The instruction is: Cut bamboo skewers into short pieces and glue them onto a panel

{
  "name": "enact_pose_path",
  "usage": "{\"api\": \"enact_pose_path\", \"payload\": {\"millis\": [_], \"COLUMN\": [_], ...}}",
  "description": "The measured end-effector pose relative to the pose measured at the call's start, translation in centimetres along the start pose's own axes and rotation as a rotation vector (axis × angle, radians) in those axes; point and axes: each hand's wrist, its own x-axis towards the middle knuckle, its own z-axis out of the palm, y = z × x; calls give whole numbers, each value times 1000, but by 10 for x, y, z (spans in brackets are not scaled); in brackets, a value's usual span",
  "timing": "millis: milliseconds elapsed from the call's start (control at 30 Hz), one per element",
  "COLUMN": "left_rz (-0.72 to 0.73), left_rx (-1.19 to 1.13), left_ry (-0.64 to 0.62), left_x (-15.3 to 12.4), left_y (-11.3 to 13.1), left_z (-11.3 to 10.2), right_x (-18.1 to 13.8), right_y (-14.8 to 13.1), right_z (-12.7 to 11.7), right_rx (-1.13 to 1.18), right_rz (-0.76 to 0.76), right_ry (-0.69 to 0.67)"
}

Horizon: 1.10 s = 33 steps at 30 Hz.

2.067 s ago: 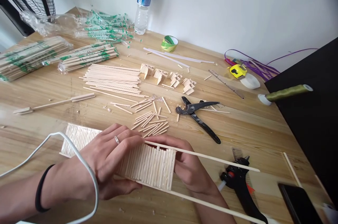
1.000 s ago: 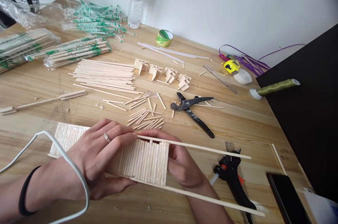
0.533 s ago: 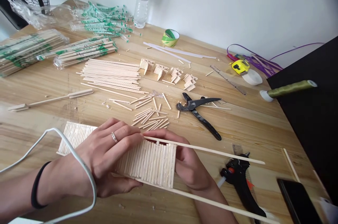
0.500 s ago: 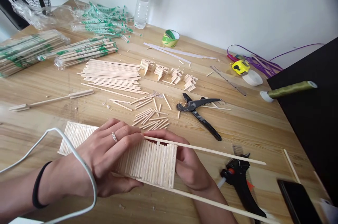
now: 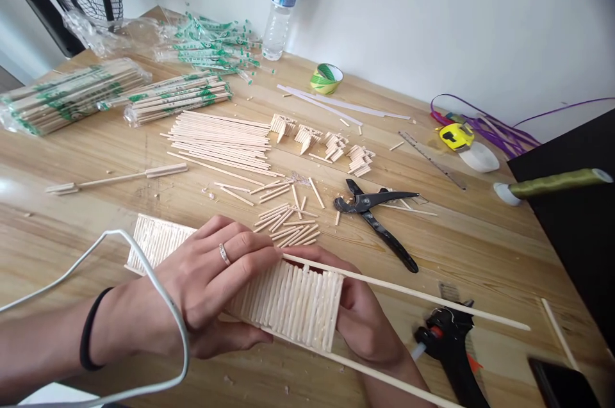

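Note:
A panel of short wooden sticks (image 5: 293,302) glued side by side is in front of me, with two long sticks reaching right past its end. My left hand (image 5: 221,283) lies across its middle, fingers on the upper side and thumb along the lower edge, closed on it. From behind the panel's right part my right hand (image 5: 360,321) grips it; most of those fingers are hidden. The upper long stick (image 5: 423,293) runs along the panel's far edge, the lower one (image 5: 379,375) along the near edge. A white cable (image 5: 163,293) loops over my left wrist.
Cut stick pieces (image 5: 288,222) and a row of long sticks (image 5: 221,139) lie beyond my hands. Black pliers (image 5: 365,203) rest to the right, near a glue gun (image 5: 451,337) and a phone (image 5: 562,382). Wrapped stick bundles (image 5: 72,97) and a water bottle (image 5: 281,17) stand farther back.
The whole scene has shifted right and slightly down in view as the camera turned. Both hands keep the same hold on the stick panel.

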Motion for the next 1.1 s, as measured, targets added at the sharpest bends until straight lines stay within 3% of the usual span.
{"api": "enact_pose_path", "payload": {"millis": [533,867,1100], "left_rz": [-62,16,8], "left_rx": [-23,6,39], "left_ry": [28,54,5], "left_x": [-4,-3,-5], "left_y": [1,-3,-2], "left_z": [3,5,4], "right_x": [-4,-3,-3], "right_y": [9,4,11], "right_z": [2,5,-3], "right_rx": [85,55,76], "right_rz": [49,70,14], "right_ry": [38,80,6]}}
